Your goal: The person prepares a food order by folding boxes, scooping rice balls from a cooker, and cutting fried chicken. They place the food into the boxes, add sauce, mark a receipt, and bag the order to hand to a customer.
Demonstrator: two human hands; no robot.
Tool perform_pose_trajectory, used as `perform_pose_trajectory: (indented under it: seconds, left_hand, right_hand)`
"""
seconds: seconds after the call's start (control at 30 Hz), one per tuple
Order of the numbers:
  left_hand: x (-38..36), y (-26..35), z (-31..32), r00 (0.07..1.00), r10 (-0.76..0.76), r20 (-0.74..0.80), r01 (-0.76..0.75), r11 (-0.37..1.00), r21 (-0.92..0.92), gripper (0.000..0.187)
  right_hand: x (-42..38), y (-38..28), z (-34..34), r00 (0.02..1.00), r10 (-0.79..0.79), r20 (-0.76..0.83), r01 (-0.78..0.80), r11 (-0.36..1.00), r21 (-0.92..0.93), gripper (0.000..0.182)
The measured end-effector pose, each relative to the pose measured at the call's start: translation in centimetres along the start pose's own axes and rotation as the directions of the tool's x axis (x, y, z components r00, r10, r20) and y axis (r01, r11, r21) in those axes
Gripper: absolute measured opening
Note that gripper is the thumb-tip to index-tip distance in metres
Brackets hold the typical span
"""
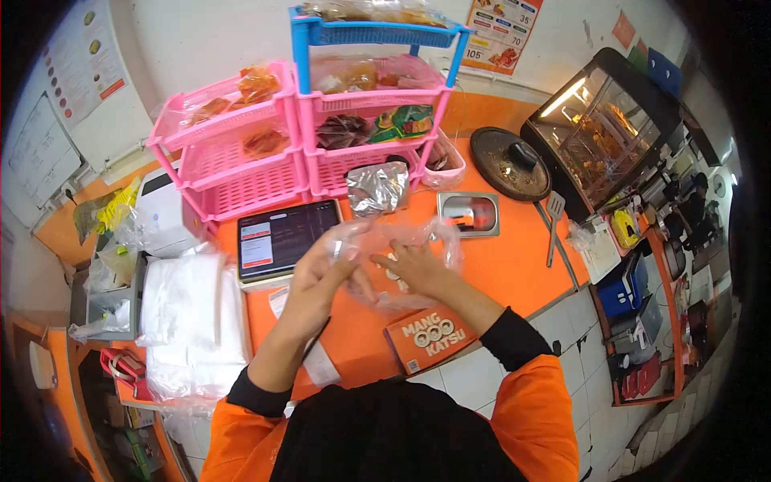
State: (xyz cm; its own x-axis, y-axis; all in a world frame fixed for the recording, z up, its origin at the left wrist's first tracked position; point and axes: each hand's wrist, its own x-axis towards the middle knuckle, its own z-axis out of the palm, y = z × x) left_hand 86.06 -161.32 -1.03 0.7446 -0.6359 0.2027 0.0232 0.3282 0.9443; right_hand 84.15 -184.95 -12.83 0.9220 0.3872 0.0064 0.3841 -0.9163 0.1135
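Note:
A clear plastic bag (pixel 366 283) is spread between my hands above the orange table, its mouth wide. My left hand (pixel 320 269) is closed on the bag's left side. My right hand (pixel 422 271) reaches into the bag's outline from the right, fingers apart and pointing left, over an orange surface with white lettering (pixel 393 277) that shows through the plastic. Just below the bag lies an orange box (pixel 430 339) printed "MANG KATSU", near the table's front edge. Paper receipts (pixel 321 365) lie under my left forearm.
Left of my hands are a tablet (pixel 289 237) and stacked plastic bags (pixel 183 301). Behind stand pink racks (pixel 241 189) and a foil-covered item (pixel 377 187). To the right are a metal tray (pixel 468 214), a round dark lid (pixel 502 173), a spatula (pixel 554 217) and a lit food warmer (pixel 602 128).

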Motion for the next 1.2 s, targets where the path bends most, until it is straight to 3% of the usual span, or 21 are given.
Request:
perform_pose_trajectory:
  seconds: [0.1,0.2,0.3,0.4,0.43,0.5,0.53,0.57,0.67,0.77,0.9,1.03,1.17,1.2]
  left_hand:
    - [-1.3,1.6,1.6,0.998,-0.025,-0.063,0.027,0.999,0.028,0.04]
    - [-1.2,1.5,2.1,0.996,-0.024,-0.089,0.032,0.995,0.09,0.04]
    - [-0.6,0.6,2.4,0.988,-0.019,-0.153,0.042,0.987,0.152,0.042]
    - [-0.2,-0.3,2.6,0.97,0.033,-0.241,0.015,0.981,0.192,0.045]
    - [-0.4,-0.2,2.5,0.965,0.036,-0.26,0.011,0.983,0.181,0.045]
    - [-0.8,-0.2,2.2,0.956,0.028,-0.292,0.025,0.984,0.176,0.044]
    - [-0.9,-0.2,2.0,0.952,0.019,-0.305,0.04,0.982,0.184,0.043]
    - [-1.1,-0.1,1.8,0.948,0.009,-0.317,0.055,0.98,0.193,0.043]
    - [-1.5,-0.3,1.0,0.951,-0.018,-0.307,0.071,0.984,0.163,0.039]
    - [-1.5,-0.4,0.7,0.95,-0.008,-0.313,0.06,0.986,0.156,0.035]
    - [-1.5,-1.2,0.3,0.934,0.037,-0.356,0.04,0.978,0.206,0.035]
    - [-2.9,-1.6,0.1,0.925,0.004,-0.381,0.064,0.984,0.167,0.036]
    - [-4.0,-3.5,0.2,0.934,-0.064,-0.352,0.102,0.99,0.092,0.04]
    - [-4.0,-4.1,0.2,0.954,-0.021,-0.3,0.066,0.988,0.14,0.042]
  right_hand:
    - [-0.6,-0.9,2.5,0.995,-0.018,-0.094,0.027,0.995,0.099,0.058]
    - [-1.1,-1.3,0.3,0.993,-0.12,-0.009,0.115,0.927,0.357,0.053]
    - [-1.7,-0.6,0.1,0.969,-0.135,-0.207,0.22,0.856,0.468,0.05]
    - [-4.8,2.0,-3.3,0.989,-0.147,0.004,0.057,0.409,0.911,0.049]
    - [-7.0,3.1,-3.8,0.999,-0.026,0.046,-0.035,0.336,0.941,0.055]
    - [-11.0,3.3,-3.2,0.998,0.045,0.043,-0.059,0.443,0.895,0.067]
    - [-12.4,2.8,-2.5,1.0,-0.012,-0.007,0.013,0.614,0.789,0.073]
    - [-13.5,2.0,-1.9,0.996,-0.078,-0.048,0.09,0.755,0.65,0.079]
    - [-14.4,-1.2,-0.3,0.984,-0.085,0.157,0.068,0.991,0.111,0.097]
    - [-14.2,-1.1,1.4,0.998,-0.062,-0.003,0.06,0.94,0.336,0.1]
    - [-15.4,0.5,0.4,0.982,-0.012,0.188,-0.064,0.918,0.392,0.098]
    - [-16.9,3.7,-7.6,0.967,0.004,0.256,-0.128,0.873,0.47,0.096]
    - [-14.6,5.6,-15.2,0.993,-0.019,0.114,-0.043,0.855,0.516,0.095]
    - [-13.1,5.2,-16.2,0.997,-0.033,0.068,-0.006,0.862,0.506,0.094]
